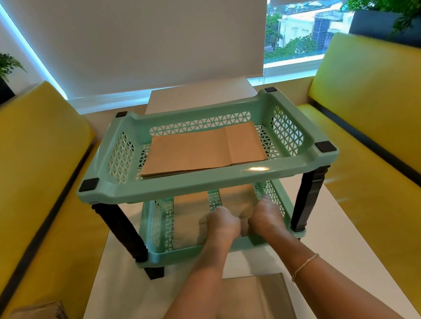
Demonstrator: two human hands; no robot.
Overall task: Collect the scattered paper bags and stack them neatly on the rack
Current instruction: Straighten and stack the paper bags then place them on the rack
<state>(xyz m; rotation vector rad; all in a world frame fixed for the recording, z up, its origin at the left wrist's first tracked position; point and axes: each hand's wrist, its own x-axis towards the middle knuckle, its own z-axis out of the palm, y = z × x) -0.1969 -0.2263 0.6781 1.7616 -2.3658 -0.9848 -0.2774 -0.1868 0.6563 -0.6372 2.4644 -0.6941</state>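
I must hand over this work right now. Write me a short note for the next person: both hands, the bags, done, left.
Left hand and right hand: both inside the lower tier of the rack, gripping a paper bag there.
Done: a neat stack of bags lies in the top tier.
Left: settle this bag, then collect the bag on the table near you.
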